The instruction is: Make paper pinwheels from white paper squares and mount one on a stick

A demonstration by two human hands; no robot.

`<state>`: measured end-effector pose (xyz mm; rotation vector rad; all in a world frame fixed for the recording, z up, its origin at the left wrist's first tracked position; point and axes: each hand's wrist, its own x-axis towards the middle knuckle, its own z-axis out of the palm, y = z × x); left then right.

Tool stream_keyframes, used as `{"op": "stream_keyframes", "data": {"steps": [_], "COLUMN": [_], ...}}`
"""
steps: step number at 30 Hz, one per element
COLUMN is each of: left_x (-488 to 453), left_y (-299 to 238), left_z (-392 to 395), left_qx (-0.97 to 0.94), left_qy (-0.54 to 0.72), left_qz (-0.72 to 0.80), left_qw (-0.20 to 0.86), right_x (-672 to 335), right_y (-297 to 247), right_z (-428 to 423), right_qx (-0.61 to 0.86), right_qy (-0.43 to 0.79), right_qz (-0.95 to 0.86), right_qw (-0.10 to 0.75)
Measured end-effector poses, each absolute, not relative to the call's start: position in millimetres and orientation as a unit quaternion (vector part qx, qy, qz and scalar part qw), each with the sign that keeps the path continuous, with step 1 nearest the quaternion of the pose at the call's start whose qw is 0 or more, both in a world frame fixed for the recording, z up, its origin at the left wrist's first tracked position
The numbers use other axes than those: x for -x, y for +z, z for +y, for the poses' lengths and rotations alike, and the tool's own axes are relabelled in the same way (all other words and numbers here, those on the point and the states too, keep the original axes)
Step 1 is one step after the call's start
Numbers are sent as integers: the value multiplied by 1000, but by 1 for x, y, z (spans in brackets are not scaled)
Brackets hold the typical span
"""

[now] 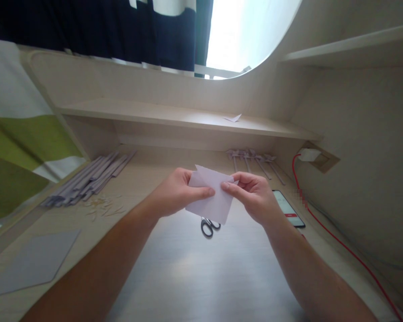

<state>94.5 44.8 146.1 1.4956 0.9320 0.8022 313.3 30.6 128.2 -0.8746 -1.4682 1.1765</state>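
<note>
A folded piece of white paper [210, 203] is held up in front of me between both hands, its corners sticking out at the top and right. My left hand [177, 192] grips its left side, thumb flat across the front and fingers hidden behind. On the right edge, my right hand [251, 192] pinches the paper between thumb and curled fingers. Below and behind the paper lies a pair of scissors [207, 227] on the desk, its dark handles showing and its blades hidden by the paper.
Rolled paper sticks [90, 179] are piled at the left, near scattered small sticks [104, 205] and a stack of paper [36, 259]. Several paper pinwheels [255, 158] lie at the back right. A phone [288, 208] and a red cable [342, 248] are on the right. A shelf [174, 116] spans the back.
</note>
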Motion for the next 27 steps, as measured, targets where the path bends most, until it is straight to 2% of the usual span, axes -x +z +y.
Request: {"op": "stream_keyframes", "data": {"steps": [6, 19, 27], "left_x": [-95, -94, -75], "left_y": [150, 154, 162], "left_z": [37, 35, 43], "left_qx": [-666, -659, -590], "left_qy": [334, 317, 416], "left_qz": [390, 383, 406], "left_qw": [541, 565, 560], "right_x": [-312, -310, -313], "right_y": [130, 130, 133], "right_z": [26, 23, 18], "right_qx": [365, 362, 279], "right_qy": [470, 466, 395], "right_qz": [-622, -621, -669], "right_qw": [508, 516, 564]}}
